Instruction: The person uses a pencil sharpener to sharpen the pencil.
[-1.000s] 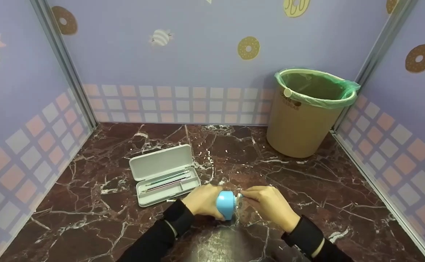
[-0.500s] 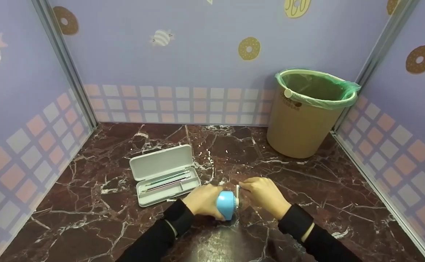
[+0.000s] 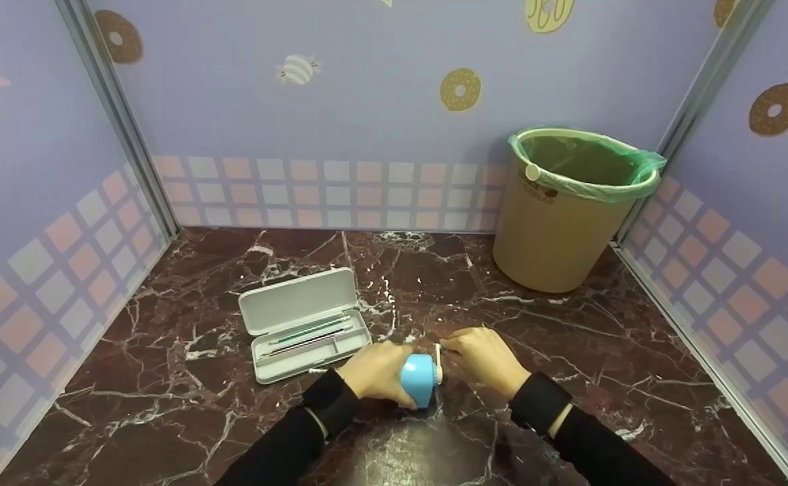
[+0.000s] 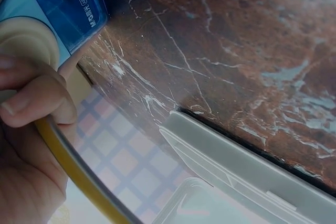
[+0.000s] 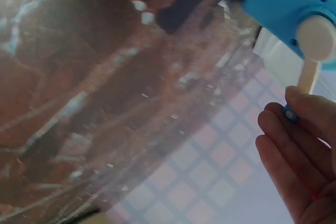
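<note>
on the table [image 3: 549,398], blue sharpener [image 3: 418,379] in grip of left hand [image 3: 379,371], crank [image 5: 308,75] in pinch of right hand [image 3: 488,359]

Forearms [image 3: 279,435] angled inward, left fingers [image 4: 41,97] curled, right fingers [image 5: 286,150] pinching

Two hands [image 3: 379,370] [image 3: 485,358], one blue crank sharpener [image 3: 418,379], one pencil case [image 3: 297,300], one bin [image 3: 542,236], at least three pencils [image 3: 310,330]

The surface [image 3: 158,405] is dark red-brown marble with white veins. A tan bin [image 3: 549,243] stands far right, an open pencil case [image 3: 299,300] lies left of the middle, and a blue sharpener [image 3: 418,379] sits near, by the middle. Pale flecks [image 5: 175,116] dot the marble.
</note>
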